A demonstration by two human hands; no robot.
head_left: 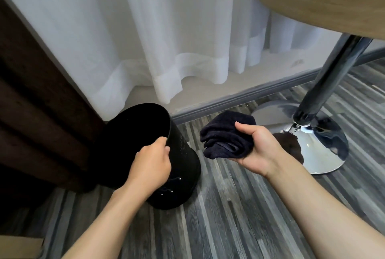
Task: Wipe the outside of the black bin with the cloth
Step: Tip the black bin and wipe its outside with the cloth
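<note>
Beside the bin [179,167], the folded cloth [227,137] is pinched in the right hand [257,150]; the bin's rim is gripped by left hand [151,167] fingers [166,149].

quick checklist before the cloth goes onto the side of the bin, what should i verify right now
1. Bin steadied: ok, the left hand grips the rim of the black bin.
2. Cloth in hand: ok, the right hand holds the dark cloth, bunched up.
3. Cloth on the bin: not ok, a gap of floor shows between them.
4. Side within reach: ok, the bin's outside faces the cloth, unobstructed.
5. Bin standing flat: cannot tell, it looks tilted.
6. Cloth damp: cannot tell.
</note>
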